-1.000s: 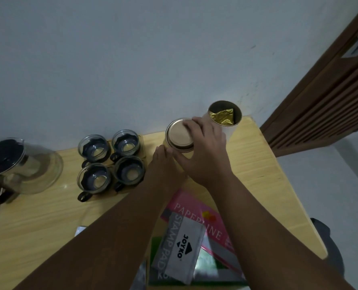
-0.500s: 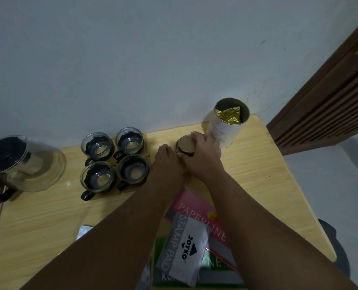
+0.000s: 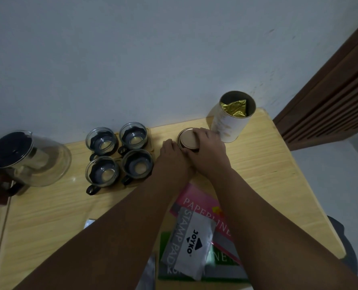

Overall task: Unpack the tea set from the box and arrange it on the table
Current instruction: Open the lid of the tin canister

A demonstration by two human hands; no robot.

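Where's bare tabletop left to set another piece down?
Free: the stretch between the glass teapot, the four cups and the near edge; also right of the open tin. Crowded: both hands on the lid, and the stationery packs at the near edge.

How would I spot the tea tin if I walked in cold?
Look at the wooden table against the pale wall, then its far right corner by the brown door. The tea tin stands there upright: a white cylinder, lid off, crumpled gold foil inside. The glass cups to its left are squat and dark-handled.
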